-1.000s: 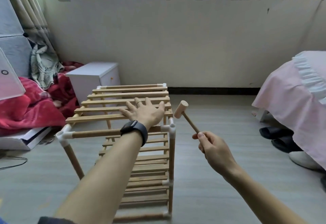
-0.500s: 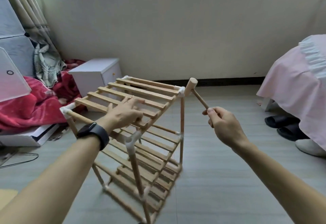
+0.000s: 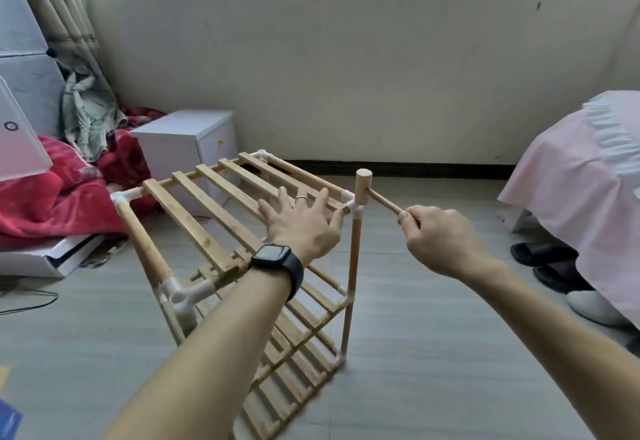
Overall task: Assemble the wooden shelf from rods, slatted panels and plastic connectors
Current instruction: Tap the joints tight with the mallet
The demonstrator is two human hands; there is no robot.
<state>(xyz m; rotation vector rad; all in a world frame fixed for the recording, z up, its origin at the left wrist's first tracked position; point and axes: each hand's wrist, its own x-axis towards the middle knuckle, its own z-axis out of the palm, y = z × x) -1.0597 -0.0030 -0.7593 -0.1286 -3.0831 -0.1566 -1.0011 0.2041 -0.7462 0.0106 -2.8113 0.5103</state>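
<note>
Shelf [image 3: 190, 225]: stands on the floor beneath my two hands, with its tiers fitted. I judge the build nearly done, with the joints now being driven home.
Top panel [image 3: 221, 211]: slatted, lying under my left hand and running away to its left.
Left hand [image 3: 301, 228]: open and flat, fingers spread, palm pressing on the slats and holding nothing. I would keep this weight on so the frame cannot rock under the blow.
Corner connector [image 3: 353, 207]: white plastic, between my hands and just right of my left thumb. The thumb looks close, so I would draw it back before striking.
Upright rod [image 3: 353, 259]: runs straight down from that connector. The blow should follow its line, not glance sideways.
Mallet [image 3: 363, 187]: wooden, with its head upright at the connector. I cannot tell whether it is touching or just above.
Right hand [image 3: 446, 242]: fingers curled round the end of the mallet's handle, to the right of the corner. Short, square taps suit plastic better than one hard swing.
</note>
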